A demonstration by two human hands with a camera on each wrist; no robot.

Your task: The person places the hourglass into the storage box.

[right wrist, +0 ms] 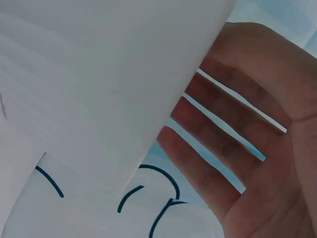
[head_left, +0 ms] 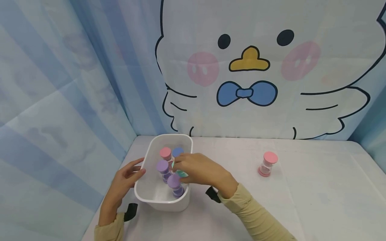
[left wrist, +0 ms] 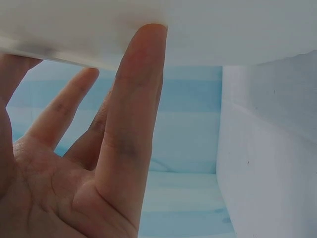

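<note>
A white plastic bin (head_left: 170, 206) holds several small sand timers. Inside it are a pink sand timer (head_left: 165, 153), a blue sand timer (head_left: 178, 151), a purple sand timer (head_left: 163, 165) and a second purple one nearer the front. My right hand (head_left: 205, 170) reaches over the right rim, its fingers around a green sand timer (head_left: 181, 173) that is partly hidden. In the right wrist view the bin wall covers those fingertips. With fingers fairly straight, my left hand (head_left: 122, 182) touches the bin's left side from outside; its fingertips (left wrist: 151, 37) meet the wall in the left wrist view.
Another pink sand timer (head_left: 267, 164) stands upright on the white tabletop (head_left: 316, 187), to the right of the bin. Behind the table hangs a curtain (head_left: 247, 117) printed with a cartoon bird. A blue-striped curtain (head_left: 60, 110) borders the left side.
</note>
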